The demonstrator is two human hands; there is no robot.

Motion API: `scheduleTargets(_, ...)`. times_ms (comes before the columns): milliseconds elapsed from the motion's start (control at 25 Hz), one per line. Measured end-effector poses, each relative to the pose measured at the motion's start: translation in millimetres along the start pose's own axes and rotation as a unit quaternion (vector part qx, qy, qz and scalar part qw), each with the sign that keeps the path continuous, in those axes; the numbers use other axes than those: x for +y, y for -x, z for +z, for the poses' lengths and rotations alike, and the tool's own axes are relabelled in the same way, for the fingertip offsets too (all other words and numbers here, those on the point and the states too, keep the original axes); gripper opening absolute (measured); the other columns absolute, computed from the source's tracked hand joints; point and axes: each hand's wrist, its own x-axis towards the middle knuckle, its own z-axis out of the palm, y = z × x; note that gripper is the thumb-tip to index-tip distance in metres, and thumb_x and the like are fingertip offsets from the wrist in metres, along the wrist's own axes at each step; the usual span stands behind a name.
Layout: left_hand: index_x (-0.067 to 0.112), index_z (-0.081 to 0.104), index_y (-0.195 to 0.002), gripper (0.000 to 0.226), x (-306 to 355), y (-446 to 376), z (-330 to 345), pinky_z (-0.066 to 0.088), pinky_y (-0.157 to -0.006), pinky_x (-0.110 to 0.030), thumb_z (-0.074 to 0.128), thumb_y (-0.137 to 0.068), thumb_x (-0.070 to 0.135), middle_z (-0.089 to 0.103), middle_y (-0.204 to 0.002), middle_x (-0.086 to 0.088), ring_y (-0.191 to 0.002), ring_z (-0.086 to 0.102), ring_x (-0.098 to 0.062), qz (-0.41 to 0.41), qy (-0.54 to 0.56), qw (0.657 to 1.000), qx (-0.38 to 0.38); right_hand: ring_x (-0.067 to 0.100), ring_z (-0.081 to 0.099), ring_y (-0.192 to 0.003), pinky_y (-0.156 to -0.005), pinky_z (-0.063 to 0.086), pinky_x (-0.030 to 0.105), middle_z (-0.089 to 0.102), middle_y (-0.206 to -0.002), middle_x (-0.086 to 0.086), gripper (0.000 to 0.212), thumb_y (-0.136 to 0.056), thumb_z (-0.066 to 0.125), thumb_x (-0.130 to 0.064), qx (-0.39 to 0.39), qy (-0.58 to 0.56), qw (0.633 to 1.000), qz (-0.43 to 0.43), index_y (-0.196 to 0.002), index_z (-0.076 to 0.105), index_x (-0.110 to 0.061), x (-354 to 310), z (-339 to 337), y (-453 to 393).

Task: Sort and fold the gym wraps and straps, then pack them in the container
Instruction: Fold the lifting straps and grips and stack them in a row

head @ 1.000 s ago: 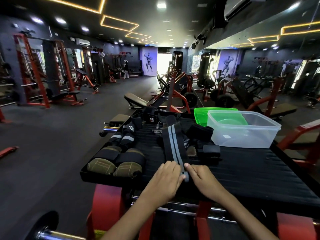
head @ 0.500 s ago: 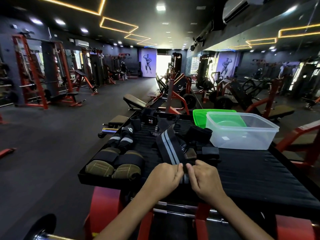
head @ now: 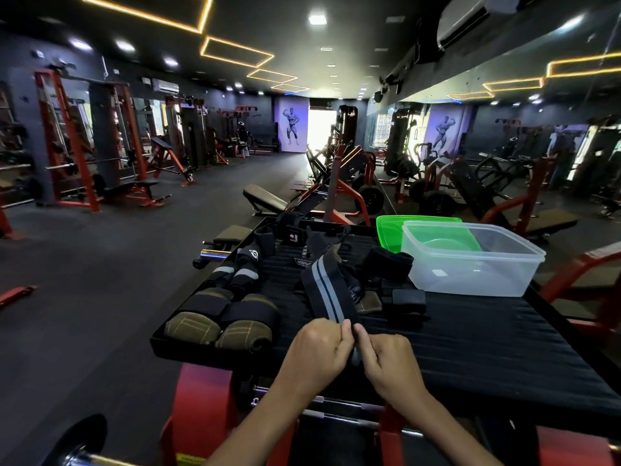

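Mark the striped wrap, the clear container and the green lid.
striped wrap [head: 323, 287], head view: on its grey stripes, mid-length.
clear container [head: 470, 277], head view: on its near wall.
green lid [head: 388, 230], head view: on its exposed left part.

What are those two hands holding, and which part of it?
Both the left hand and right hand grip the near end of the black wrap with grey stripes; the rest lies on the table.
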Motion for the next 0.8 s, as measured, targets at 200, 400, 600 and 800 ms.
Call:
scheduleTargets(200, 0.008, 0.044, -0.054, 0.05, 5.5, -0.1, -1.1, 0.031, -0.054, -0.023, 0.031, -0.101, 0.021, 0.042, -0.05, -0.004, -0.05, 0.037, -0.013, -0.004, 0.004, 0.998, 0.061, 0.007, 0.028, -0.032, -0.044, 0.02, 0.022, 0.029, -0.029, -0.006, 0.067, -0.095, 0.049, -0.019, -0.007, -0.157, 0.981, 0.118, -0.029, 0.038, -0.018, -3.1, 11.1, -2.1)
scheduleTargets(400, 0.008, 0.046, -0.047, 0.061, 3.0, 1.6, 1.0, 0.033, -0.048, -0.022, 0.026, -0.102, 0.023, 0.042, -0.042, -0.003, -0.039, 0.039, -0.013, 0.001, -0.007, 0.998, 0.055, 0.003, 0.035, -0.046, -0.047, 0.028, 0.018, 0.036, -0.046, -0.009, 0.044, -0.092, 0.049, -0.038, -0.014, -0.11, 0.994, 0.02, -0.052, 0.045, -0.022, -7.0, -2.1, 11.1)
scheduleTargets(600, 0.01, 0.041, -0.056, 0.048, 15.0, 6.1, 1.4, 0.029, -0.055, -0.018, 0.031, -0.101, 0.024, 0.039, -0.052, -0.001, -0.054, 0.032, -0.006, -0.018, 0.082, 0.995, 0.048, 0.006, 0.028, -0.038, -0.044, 0.023, 0.021, 0.032, -0.042, -0.008, 0.056, -0.099, 0.04, -0.032, -0.026, -0.101, 0.988, 0.11, -0.045, 0.04, -0.018, -5.2, -3.5, 3.2)
scheduleTargets(800, 0.019, 0.03, -0.04, 0.053, 13.8, -3.4, -6.4, 0.026, -0.042, -0.02, 0.036, -0.092, 0.026, 0.032, -0.036, 0.007, -0.036, 0.04, -0.017, -0.156, 0.077, 0.984, -0.031, 0.006, 0.031, -0.041, -0.044, 0.024, 0.022, 0.033, -0.042, -0.008, 0.052, -0.098, 0.04, -0.036, -0.029, -0.069, 0.996, 0.045, -0.047, 0.039, -0.024, -20.2, -14.5, 10.7)
